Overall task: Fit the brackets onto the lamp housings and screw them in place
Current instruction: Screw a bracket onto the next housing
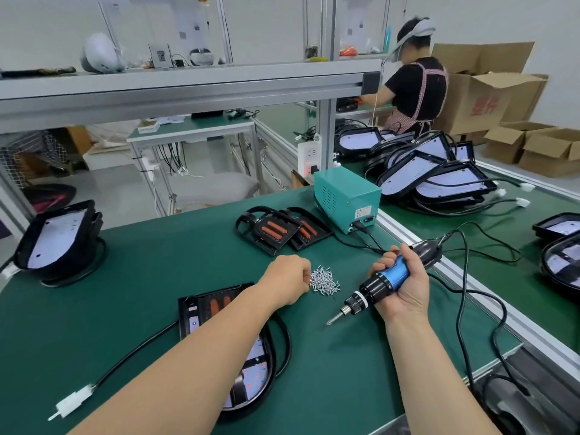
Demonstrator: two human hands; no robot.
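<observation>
Head view: my left hand (287, 279) curls at the screw pile (324, 281), its catch I cannot tell, my right hand (406, 290) grasping the screwdriver (373, 287) beside it; a fumbled pinch could scatter screws.

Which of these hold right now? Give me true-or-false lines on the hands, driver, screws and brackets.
1. The right hand holds the driver. True.
2. The left hand holds a bracket. False: its curled fingers are at the screws, loose in a pile on the mat.
3. The driver's bit is pressed into the housing. False: the bit points at bare mat, apart from the housing, which lies under the left forearm.
4. Two brackets lie on the mat just left of the green box. True.
</observation>
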